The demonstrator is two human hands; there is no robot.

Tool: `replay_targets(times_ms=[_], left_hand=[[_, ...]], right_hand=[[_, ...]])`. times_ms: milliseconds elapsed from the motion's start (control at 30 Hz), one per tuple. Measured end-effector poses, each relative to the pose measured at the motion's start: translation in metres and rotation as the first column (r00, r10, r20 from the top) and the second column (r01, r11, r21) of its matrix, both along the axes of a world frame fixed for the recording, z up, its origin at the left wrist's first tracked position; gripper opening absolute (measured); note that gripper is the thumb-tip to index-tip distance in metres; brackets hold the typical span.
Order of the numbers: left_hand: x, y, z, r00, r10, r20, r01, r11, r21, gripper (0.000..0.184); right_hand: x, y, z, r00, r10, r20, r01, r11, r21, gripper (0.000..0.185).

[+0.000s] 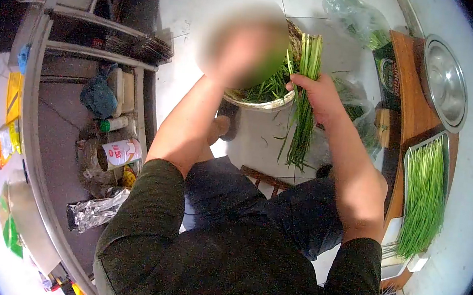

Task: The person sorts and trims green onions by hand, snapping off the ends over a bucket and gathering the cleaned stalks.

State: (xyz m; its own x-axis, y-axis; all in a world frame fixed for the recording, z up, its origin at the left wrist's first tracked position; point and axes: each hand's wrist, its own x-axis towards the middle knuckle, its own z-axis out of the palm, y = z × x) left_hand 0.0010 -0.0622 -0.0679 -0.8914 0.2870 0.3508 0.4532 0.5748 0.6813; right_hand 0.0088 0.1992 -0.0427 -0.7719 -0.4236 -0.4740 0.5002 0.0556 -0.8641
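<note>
My right hand (321, 97) is closed around a bunch of garlic chives (302, 137), with the pale stem ends up and the green leaves hanging down. The bunch is held at the right side of a round woven basket (264, 105), which has loose green leaves (269, 87) in it. My left hand (238, 50) is over the basket's left side. A blurred patch covers it, so its fingers and anything in them are hidden.
On the right, a wooden board (407, 85) bears a steel bowl (446, 83); below it lies a tray with long chives (424, 196). Plastic bags of greens (357, 16) rest on the floor. A metal shelf (59, 129) at left holds a blue cloth (100, 92), a can (120, 154) and foil (100, 211).
</note>
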Motion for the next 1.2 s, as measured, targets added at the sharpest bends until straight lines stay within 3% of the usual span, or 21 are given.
replay_targets(times_ms=[67,100,167,267,367,567,633,667,700,733,767,800,833,867,967,1000,1200], left_hand=[[-0.001,0.002,-0.001,0.983,-0.104,0.154,0.052,0.949,0.312,0.035],[0.000,0.006,0.001,0.976,-0.123,0.179,0.049,0.926,0.374,0.034],[0.006,0.015,0.009,0.960,-0.164,0.225,0.034,0.870,0.491,0.034],[0.007,0.020,0.012,0.962,-0.153,0.225,0.027,0.876,0.481,0.033],[0.002,0.018,0.014,0.980,-0.177,0.087,0.136,0.926,0.352,0.033],[0.005,0.026,0.033,0.986,-0.033,-0.166,0.042,0.998,0.054,0.026],[0.000,0.018,0.021,0.991,-0.001,-0.135,0.008,0.998,0.055,0.027],[-0.002,0.011,0.015,0.981,0.024,-0.190,-0.046,0.993,-0.107,0.028],[-0.004,0.004,0.010,0.966,0.039,-0.254,-0.107,0.959,-0.261,0.029],[-0.004,-0.006,0.005,0.923,0.014,-0.385,-0.234,0.814,-0.532,0.030],[-0.004,-0.010,0.004,0.868,-0.055,-0.494,-0.375,0.581,-0.722,0.030],[-0.003,0.005,0.025,0.947,0.176,-0.269,-0.314,0.681,-0.661,0.028],[-0.002,0.022,0.047,0.935,0.355,0.010,-0.287,0.770,-0.569,0.026],[0.000,0.033,0.062,0.832,0.462,0.308,-0.296,0.838,-0.459,0.024],[0.000,0.027,0.049,0.884,0.407,0.229,-0.251,0.828,-0.502,0.023],[0.001,0.028,0.053,0.863,0.417,0.286,-0.211,0.810,-0.547,0.024],[-0.004,0.025,0.052,0.814,0.407,0.415,-0.219,0.875,-0.431,0.035]], right_hand=[[0.001,-0.001,0.004,1.000,-0.010,0.008,0.010,1.000,-0.014,0.021],[0.001,-0.001,0.005,1.000,-0.005,0.008,0.005,1.000,0.002,0.020],[0.001,-0.001,0.006,1.000,0.005,0.010,-0.006,0.999,0.032,0.019],[0.000,-0.002,0.001,0.999,0.027,-0.039,-0.022,0.992,0.122,0.018],[0.002,-0.002,0.003,0.992,0.082,-0.095,-0.068,0.987,0.143,0.017],[0.004,0.000,0.001,0.987,0.085,-0.135,-0.071,0.992,0.103,0.016],[0.002,0.002,-0.005,0.988,0.095,-0.118,-0.079,0.988,0.135,0.017],[0.001,0.003,-0.007,0.989,0.101,-0.109,-0.084,0.985,0.150,0.017],[0.001,0.003,-0.007,0.989,0.093,-0.111,-0.076,0.985,0.152,0.017],[0.001,0.003,-0.007,0.990,0.085,-0.112,-0.068,0.986,0.154,0.017],[0.000,0.004,-0.007,0.991,0.076,-0.114,-0.058,0.986,0.156,0.017],[0.000,0.005,-0.007,0.993,0.066,-0.102,-0.053,0.990,0.131,0.017],[0.001,0.005,-0.006,0.994,0.057,-0.089,-0.047,0.993,0.105,0.018],[0.001,0.004,-0.004,0.996,0.048,-0.075,-0.042,0.996,0.079,0.018],[0.002,0.004,0.007,0.994,0.030,-0.101,-0.020,0.995,0.095,0.020],[0.001,0.005,0.007,0.995,0.036,-0.096,-0.026,0.995,0.100,0.021],[0.001,0.007,0.009,0.995,0.022,-0.095,-0.014,0.997,0.076,0.021]])
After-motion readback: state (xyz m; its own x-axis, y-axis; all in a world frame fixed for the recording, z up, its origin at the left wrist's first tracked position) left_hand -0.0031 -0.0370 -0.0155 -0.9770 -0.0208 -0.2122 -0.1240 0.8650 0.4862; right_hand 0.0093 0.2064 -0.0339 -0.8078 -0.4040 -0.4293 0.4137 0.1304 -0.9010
